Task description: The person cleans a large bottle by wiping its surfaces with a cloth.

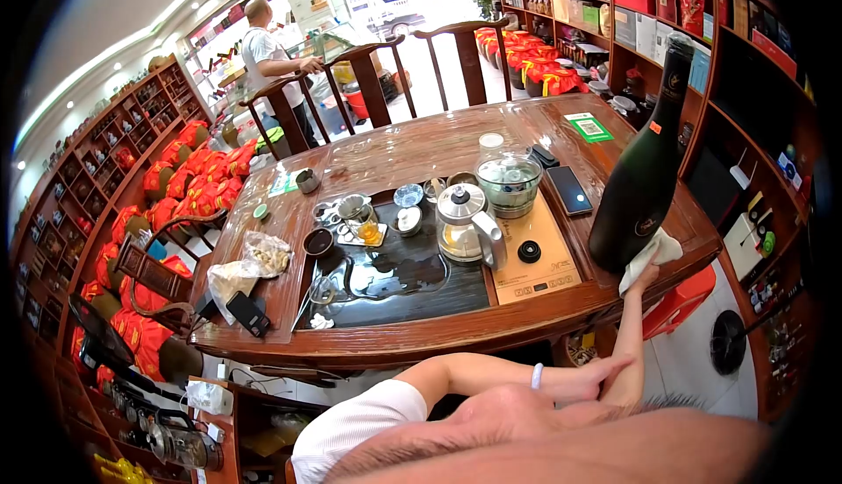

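Note:
My right hand (647, 277) is closed on a white cloth (660, 252) at the table's right edge. The cloth touches the foot of a tall dark green bottle (638, 186), which stands upright with an orange sticker near its neck. Lower down, my left hand (601, 373), with a pale bangle on its wrist, lies against my right forearm. Its fingers look stretched out, though part of the hand is hidden, and no object shows in it.
A glass kettle (465, 225), a glass bowl (509, 184) and a phone (570, 190) stand left of the bottle. Cups surround the black tea tray (395, 287). A red stool (680, 302) is below the table edge. Beyond the chairs stands another person (267, 59).

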`<control>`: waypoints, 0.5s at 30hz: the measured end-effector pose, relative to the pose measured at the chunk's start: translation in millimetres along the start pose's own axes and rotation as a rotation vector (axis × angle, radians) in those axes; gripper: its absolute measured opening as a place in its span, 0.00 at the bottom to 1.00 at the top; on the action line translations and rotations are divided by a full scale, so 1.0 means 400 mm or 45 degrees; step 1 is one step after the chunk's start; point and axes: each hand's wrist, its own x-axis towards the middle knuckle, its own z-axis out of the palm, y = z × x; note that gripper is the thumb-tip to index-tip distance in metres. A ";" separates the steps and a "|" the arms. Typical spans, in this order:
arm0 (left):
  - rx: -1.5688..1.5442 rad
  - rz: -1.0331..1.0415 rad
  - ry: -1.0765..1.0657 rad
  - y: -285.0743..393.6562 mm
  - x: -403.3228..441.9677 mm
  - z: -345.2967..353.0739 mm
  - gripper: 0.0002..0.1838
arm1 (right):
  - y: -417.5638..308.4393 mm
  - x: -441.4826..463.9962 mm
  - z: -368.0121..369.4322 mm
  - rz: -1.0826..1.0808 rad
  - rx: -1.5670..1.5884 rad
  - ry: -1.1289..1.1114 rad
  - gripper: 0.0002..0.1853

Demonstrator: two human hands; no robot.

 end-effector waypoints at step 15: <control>1.418 2.181 -0.951 0.060 -0.203 0.166 0.10 | -0.132 -0.030 -0.063 0.322 0.229 -0.045 0.39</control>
